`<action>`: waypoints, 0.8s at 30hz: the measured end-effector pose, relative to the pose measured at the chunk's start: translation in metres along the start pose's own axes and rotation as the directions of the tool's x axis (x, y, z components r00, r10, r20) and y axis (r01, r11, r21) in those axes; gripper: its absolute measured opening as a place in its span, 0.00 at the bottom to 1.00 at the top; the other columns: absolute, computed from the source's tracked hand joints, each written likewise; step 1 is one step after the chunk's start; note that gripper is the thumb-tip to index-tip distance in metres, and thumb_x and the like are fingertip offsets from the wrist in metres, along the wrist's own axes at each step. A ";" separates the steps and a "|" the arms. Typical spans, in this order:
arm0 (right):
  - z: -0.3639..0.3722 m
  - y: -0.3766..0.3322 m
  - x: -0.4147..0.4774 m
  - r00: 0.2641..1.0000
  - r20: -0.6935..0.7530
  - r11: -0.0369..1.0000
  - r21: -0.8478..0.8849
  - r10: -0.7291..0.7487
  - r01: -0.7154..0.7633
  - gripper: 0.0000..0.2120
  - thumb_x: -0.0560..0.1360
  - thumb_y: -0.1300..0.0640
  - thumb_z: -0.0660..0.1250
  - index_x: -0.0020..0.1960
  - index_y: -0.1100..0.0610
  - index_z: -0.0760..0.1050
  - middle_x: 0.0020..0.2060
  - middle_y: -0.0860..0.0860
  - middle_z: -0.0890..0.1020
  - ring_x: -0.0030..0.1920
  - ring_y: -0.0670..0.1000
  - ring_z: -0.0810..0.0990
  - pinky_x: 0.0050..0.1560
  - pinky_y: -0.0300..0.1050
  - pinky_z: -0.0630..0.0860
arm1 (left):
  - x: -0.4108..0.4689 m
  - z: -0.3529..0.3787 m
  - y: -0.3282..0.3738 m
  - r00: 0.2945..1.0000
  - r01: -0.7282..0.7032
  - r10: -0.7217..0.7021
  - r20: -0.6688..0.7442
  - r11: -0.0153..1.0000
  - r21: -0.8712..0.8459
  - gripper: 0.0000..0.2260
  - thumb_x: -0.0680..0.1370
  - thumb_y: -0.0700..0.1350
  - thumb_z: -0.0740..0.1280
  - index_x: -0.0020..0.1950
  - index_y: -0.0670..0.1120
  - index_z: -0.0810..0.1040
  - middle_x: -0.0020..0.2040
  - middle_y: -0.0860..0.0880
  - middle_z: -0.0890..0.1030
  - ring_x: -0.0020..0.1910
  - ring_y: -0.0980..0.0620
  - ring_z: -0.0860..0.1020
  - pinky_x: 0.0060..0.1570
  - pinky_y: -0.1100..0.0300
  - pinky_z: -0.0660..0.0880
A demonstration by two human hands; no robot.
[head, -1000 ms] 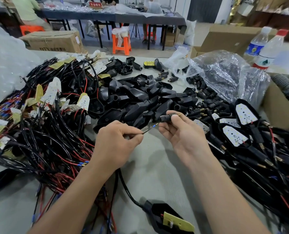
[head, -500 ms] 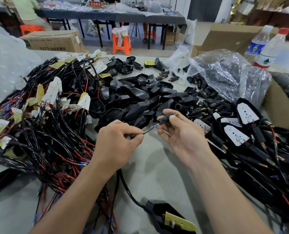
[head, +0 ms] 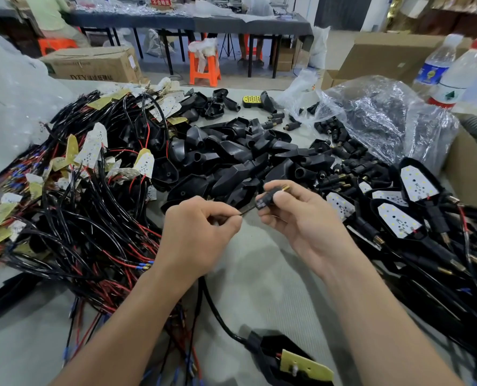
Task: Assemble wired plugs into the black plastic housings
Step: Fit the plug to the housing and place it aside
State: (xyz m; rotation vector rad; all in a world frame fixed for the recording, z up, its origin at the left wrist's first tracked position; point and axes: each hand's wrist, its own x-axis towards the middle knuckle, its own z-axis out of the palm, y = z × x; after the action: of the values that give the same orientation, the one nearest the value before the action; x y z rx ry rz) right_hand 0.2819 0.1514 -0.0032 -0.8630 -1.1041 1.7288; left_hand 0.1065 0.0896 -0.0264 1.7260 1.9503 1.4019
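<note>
My left hand [head: 195,235] pinches the end of a thin black wire [head: 247,211] between thumb and forefinger. My right hand [head: 301,218] grips a small black plug [head: 268,197] with a brass tip, held level with the wire's end. The wire's end sits at the plug's rear opening. The same cable runs under my left wrist down to a black housing [head: 270,355] with a yellow board inside, near the front edge. A heap of empty black housings [head: 231,160] lies just beyond my hands.
A tangle of black and red wired boards [head: 87,207] fills the left. Finished housings with white LED boards [head: 407,201] lie on the right. A clear bag of plugs [head: 376,118], two bottles [head: 452,73] and cardboard boxes stand behind.
My right hand has turned the plug so its brass tip points up and right, and the blue wire end has gone into the plug's back. Both hands sit slightly closer together.
</note>
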 end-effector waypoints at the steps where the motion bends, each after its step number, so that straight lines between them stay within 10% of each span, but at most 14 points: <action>1: 0.003 0.002 -0.001 1.000 0.012 1.000 -0.018 -0.006 0.007 0.09 0.82 0.69 0.60 0.55 0.63 0.78 0.44 0.58 0.83 0.39 0.53 0.79 0.45 0.44 0.80 | -0.001 0.000 0.003 1.000 0.000 0.000 0.007 1.000 -0.025 0.16 0.70 0.47 0.81 0.44 0.68 0.82 0.35 0.60 0.82 0.43 0.60 0.80 0.43 0.73 0.72; 12: 0.004 0.004 0.004 0.998 -0.050 0.982 0.188 0.025 -0.015 0.10 0.82 0.68 0.60 0.49 0.60 0.80 0.40 0.55 0.85 0.38 0.51 0.82 0.43 0.41 0.82 | 0.004 -0.008 0.004 0.988 0.133 -0.124 0.088 0.986 -0.098 0.08 0.68 0.56 0.82 0.44 0.64 0.86 0.55 0.68 0.83 0.51 0.67 0.81 0.56 0.63 0.78; 24: 0.008 0.012 -0.001 0.993 0.019 0.993 -0.021 0.120 -0.120 0.09 0.82 0.59 0.65 0.49 0.60 0.82 0.37 0.56 0.83 0.33 0.50 0.79 0.37 0.41 0.77 | -0.004 -0.006 0.012 0.996 0.054 -0.045 0.077 0.993 -0.109 0.11 0.68 0.53 0.83 0.41 0.68 0.84 0.48 0.72 0.82 0.49 0.66 0.82 0.55 0.54 0.79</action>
State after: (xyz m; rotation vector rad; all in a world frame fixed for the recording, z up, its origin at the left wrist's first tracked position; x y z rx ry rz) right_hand 0.2714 0.1456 -0.0113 -0.9427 -1.1037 1.8315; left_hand 0.1119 0.0813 -0.0165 1.6449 1.8275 1.3816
